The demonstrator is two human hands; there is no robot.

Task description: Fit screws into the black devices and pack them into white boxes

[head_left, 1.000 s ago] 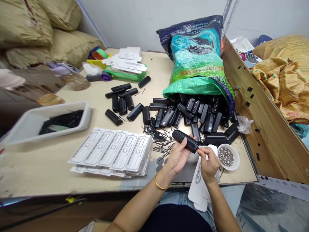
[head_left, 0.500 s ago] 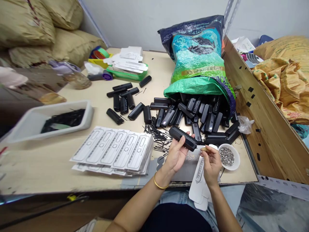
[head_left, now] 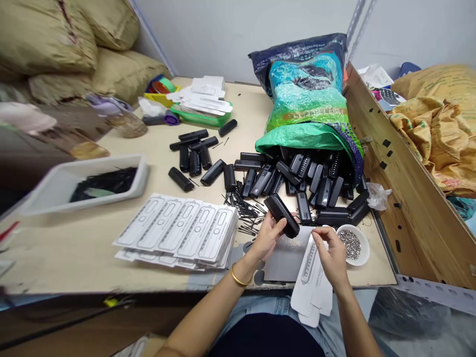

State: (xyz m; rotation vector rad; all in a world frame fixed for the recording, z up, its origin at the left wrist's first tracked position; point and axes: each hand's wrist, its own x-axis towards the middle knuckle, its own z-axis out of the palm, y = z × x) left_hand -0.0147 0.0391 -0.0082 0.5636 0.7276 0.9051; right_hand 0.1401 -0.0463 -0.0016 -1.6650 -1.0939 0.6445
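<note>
My left hand point(head_left: 268, 239) is wrapped round a black, textured, elongated plastic case point(head_left: 281, 215), held on a slant above the table. To its right, my right hand point(head_left: 332, 254) is closed in a pinch close to the case's lower end; anything between the fingertips is too small to make out. Beneath the right hand are printed white cards point(head_left: 305, 292) overhanging the table edge. Beside that hand stands a white bowl point(head_left: 366, 254) of small metal parts point(head_left: 348, 243). Thin black sticks point(head_left: 248, 210) lie scattered just beyond my left hand.
Many similar black cases point(head_left: 262, 181) spill from a green and blue bag point(head_left: 308, 111). Stacked printed cards point(head_left: 178, 225) lie to the left, near a white tray point(head_left: 139, 186) of black strips. A wooden side board point(head_left: 416, 198) borders the table on the right.
My left hand has turned the black case to a steeper slant, its lower end now farther from my right fingertips. The right hand stays pinched. The whole view has shifted slightly.
</note>
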